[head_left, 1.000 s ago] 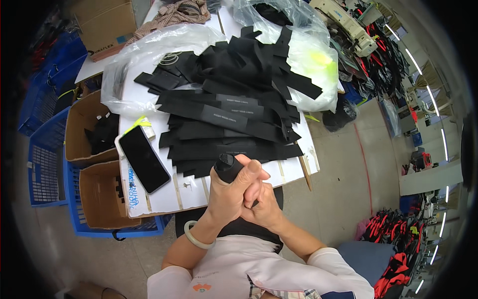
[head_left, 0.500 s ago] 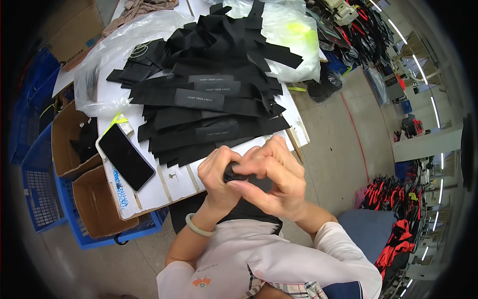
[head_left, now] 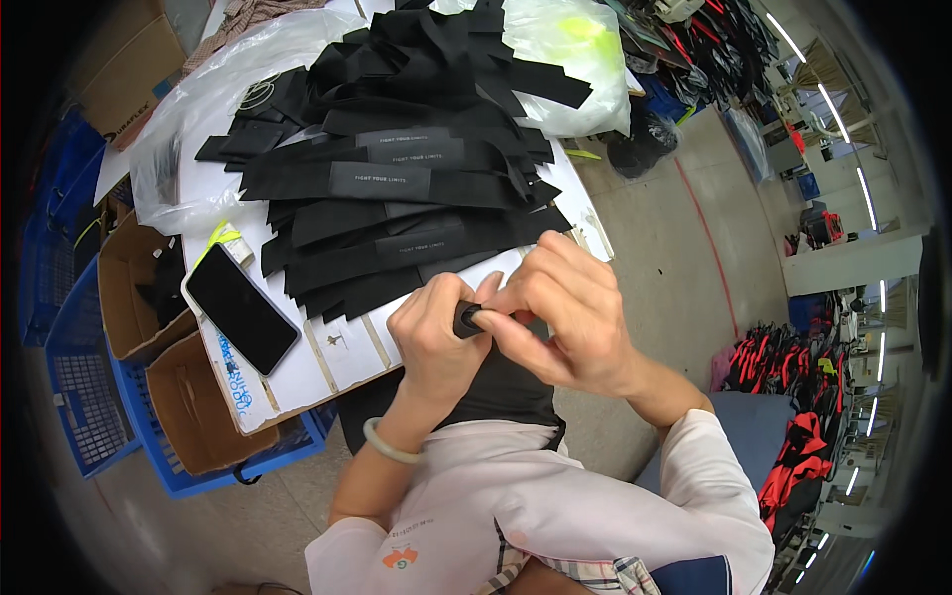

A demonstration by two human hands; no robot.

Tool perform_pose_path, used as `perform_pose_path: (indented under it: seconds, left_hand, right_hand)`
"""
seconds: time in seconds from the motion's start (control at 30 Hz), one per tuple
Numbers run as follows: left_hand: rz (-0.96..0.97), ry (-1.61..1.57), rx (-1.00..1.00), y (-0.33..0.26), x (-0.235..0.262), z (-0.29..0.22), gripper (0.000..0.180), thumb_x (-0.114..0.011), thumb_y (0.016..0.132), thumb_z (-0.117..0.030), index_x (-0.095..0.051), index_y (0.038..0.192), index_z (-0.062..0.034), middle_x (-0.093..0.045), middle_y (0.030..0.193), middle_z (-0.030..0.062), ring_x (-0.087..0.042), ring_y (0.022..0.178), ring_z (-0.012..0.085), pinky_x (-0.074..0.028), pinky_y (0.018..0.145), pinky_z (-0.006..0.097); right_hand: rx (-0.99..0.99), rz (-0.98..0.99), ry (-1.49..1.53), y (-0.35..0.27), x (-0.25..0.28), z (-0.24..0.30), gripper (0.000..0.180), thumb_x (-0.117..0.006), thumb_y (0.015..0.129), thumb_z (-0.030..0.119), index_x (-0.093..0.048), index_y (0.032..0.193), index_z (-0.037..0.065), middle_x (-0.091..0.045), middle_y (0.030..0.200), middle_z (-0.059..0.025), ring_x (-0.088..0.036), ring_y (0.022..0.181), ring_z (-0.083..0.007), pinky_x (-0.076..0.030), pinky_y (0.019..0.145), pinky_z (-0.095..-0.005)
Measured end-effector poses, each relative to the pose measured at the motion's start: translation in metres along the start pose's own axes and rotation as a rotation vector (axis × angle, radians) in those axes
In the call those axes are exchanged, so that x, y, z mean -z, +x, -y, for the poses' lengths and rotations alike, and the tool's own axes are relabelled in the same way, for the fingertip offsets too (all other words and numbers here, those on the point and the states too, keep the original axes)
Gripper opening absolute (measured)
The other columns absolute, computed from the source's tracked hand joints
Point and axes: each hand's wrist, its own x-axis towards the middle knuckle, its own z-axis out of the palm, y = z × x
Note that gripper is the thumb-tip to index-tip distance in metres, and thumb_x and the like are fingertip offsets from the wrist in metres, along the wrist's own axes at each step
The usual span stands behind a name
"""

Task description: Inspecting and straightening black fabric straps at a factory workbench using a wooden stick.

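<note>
Black fabric strips, heaped in a pile (head_left: 407, 159) on the white tabletop (head_left: 347, 365); pile taken as reference, sides as the seated person has them. Strips lie roughly crosswise at the near part, overlapping, several with a grey printed label panel; the far part is more tangled.

Near side of pile, between it and the person's body: both hands raised, close together. Left hand (head_left: 433, 327) curled round a small black roll (head_left: 466, 319), its end showing beside the thumb. Right hand (head_left: 570, 317) pinching at that same end, thumb against fingertips, the other fingers bent. Inner layers of the roll too small to make out. Pale bracelet (head_left: 389, 441) on the left wrist.

Left of pile, toward the person: phone (head_left: 243, 315), dark screen up, lying aslant; just beyond it a small white box (head_left: 238, 248) with a yellow strip on it. Left of pile, farther off: crumpled clear plastic bag (head_left: 164, 193). At the pile's far left, a coil of pale cord (head_left: 258, 96) on smaller black pieces.

Right of pile, far side: a second plastic bag (head_left: 585, 59), yellow-green patch showing through. Well left of pile, below tabletop height: open cardboard box (head_left: 203, 412) in a blue crate. Well right: red line (head_left: 704, 238) on the floor; black and red garments (head_left: 773, 372) stacked beyond.
</note>
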Motion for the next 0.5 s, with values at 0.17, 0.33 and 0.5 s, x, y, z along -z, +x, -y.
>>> perform_pose_path:
  seconds: [0.17,0.33,0.5]
  left_hand:
    - [-0.226,0.178,-0.056,-0.011,-0.018,0.019,0.032,-0.077,0.072,-0.01,-0.046,0.064,-0.0049,-0.047,0.053,0.0085,-0.049,0.045,0.0262,-0.036,0.043,0.034]
    - [-0.265,0.186,0.036,-0.021,-0.02,0.026,0.034,-0.077,0.073,-0.011,-0.045,0.064,-0.0044,-0.046,0.053,0.0089,-0.048,0.045,0.0262,-0.036,0.044,0.034]
    - [-0.233,0.194,0.017,-0.019,-0.016,0.018,0.035,-0.078,0.072,-0.012,-0.045,0.063,-0.0046,-0.046,0.053,0.0085,-0.047,0.044,0.0251,-0.036,0.044,0.033]
  right_hand:
    - [-0.264,-0.04,0.196,-0.011,-0.011,-0.008,0.013,-0.071,0.069,0.001,-0.059,0.067,0.003,-0.052,0.06,-0.0015,-0.042,0.054,-0.0111,-0.03,0.048,-0.0259]
    - [-0.418,-0.193,0.248,-0.019,-0.018,0.009,0.013,-0.07,0.072,0.001,-0.058,0.068,0.002,-0.051,0.06,-0.0014,-0.043,0.055,-0.0098,-0.031,0.049,-0.025]
    - [-0.683,-0.261,0.471,-0.027,-0.001,0.025,0.01,-0.07,0.077,0.004,-0.063,0.079,-0.001,-0.056,0.067,-0.002,-0.047,0.062,-0.0064,-0.038,0.054,-0.0228]
